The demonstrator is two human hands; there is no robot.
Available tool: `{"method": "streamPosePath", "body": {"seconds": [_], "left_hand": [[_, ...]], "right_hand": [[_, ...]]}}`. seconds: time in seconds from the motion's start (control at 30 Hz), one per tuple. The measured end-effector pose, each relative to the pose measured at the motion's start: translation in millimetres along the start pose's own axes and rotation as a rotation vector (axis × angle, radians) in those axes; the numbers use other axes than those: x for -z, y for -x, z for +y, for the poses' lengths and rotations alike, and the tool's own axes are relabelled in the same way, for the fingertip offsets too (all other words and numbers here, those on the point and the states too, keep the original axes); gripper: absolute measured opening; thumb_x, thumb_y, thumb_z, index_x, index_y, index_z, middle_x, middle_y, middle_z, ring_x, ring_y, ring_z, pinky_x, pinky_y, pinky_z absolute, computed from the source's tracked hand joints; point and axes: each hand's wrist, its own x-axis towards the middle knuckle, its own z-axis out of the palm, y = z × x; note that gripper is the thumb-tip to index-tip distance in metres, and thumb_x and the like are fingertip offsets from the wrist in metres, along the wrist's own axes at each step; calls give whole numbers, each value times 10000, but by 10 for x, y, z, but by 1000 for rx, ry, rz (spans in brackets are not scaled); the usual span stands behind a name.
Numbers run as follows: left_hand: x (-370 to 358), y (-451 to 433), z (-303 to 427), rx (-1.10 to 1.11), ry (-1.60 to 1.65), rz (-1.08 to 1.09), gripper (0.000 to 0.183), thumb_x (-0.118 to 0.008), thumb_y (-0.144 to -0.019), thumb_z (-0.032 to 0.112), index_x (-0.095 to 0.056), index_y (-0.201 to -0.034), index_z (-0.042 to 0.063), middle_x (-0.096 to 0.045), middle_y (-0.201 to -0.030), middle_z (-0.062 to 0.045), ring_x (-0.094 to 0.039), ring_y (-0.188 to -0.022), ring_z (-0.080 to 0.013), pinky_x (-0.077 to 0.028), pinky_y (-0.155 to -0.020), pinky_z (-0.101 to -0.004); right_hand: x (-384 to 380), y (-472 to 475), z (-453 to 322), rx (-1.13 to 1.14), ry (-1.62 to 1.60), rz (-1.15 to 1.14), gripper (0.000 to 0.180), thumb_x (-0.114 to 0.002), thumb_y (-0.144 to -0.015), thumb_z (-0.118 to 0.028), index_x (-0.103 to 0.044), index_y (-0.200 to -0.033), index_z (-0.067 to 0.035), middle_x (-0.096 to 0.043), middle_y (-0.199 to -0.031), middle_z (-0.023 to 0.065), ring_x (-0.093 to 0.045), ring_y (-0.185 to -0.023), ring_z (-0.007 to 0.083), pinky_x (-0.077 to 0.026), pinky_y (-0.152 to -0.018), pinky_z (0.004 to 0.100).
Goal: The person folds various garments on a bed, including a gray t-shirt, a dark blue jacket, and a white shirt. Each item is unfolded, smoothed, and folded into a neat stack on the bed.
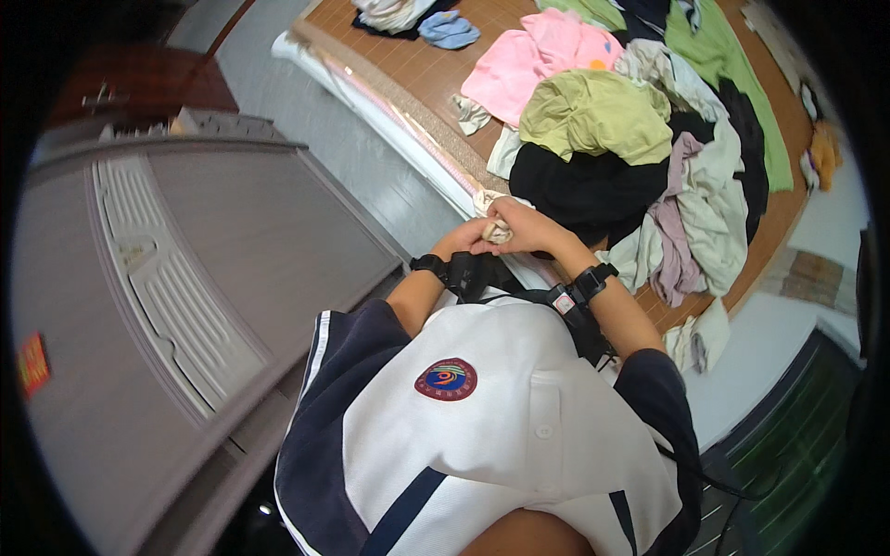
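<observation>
A small cream cloth, perhaps a sock (496,231), is bunched between my two hands, low over the near edge of the bed mat. My left hand (464,238) grips it from the left. From the right, my right hand (523,224) closes on it with curled fingers. More cream fabric (489,201) shows just beyond the fingers. Right of my hands lies a heap of clothes: a black garment (584,184), a yellow-green garment (596,115), a pink garment (535,62), and white and mauve garments (673,254). The hands hide part of the cloth.
Blue socks (448,30) and a folded pile (394,14) lie at the mat's far end. A green cloth (737,76) runs along the right. At left stand a large grey panelled piece of furniture (278,208) and a dark red cabinet (149,83). A plush toy (825,154) is far right.
</observation>
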Motion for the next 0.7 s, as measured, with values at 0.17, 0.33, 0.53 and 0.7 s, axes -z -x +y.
{"method": "streamPosePath", "body": {"seconds": [0.17, 0.33, 0.53, 0.7], "left_hand": [[401, 330, -971, -158, 279, 460, 246, -560, -843, 162, -565, -1047, 26, -625, -958, -84, -638, -820, -170, -546, -664, -256], [1274, 1009, -2976, -605, 808, 905, 324, -463, -856, 324, -524, -958, 23, -592, -788, -134, -589, -591, -244, -526, -486, -300], [1285, 1277, -5386, -726, 1380, 1133, 353, -356, -876, 324, -562, -882, 37, -576, -749, -117, -562, -591, -243, -484, -478, -325], [1643, 1256, -5636, -594, 1012, 1341, 360, -390, -874, 358, -579, -943, 59, -577, -829, -106, -543, -737, -223, -455, -613, -339]], "right_hand": [[-97, 658, 178, -50, 138, -4, 386, -700, -732, -217, -543, -1022, -17, -561, -1041, 154, -562, -936, 283, -473, -750, 336], [-39, 1490, 530, -393, -118, -127, 319, -618, -831, -261, -569, -994, 9, -636, -880, 136, -621, -807, 224, -486, -709, 316], [-95, 1774, 755, -437, 117, -273, 293, -590, -856, -262, -567, -975, 4, -631, -831, 101, -596, -751, 171, -473, -677, 297], [-213, 1656, 517, -381, 145, -253, 255, -580, -871, -239, -564, -966, -2, -614, -793, 64, -562, -707, 121, -460, -655, 268]]}}
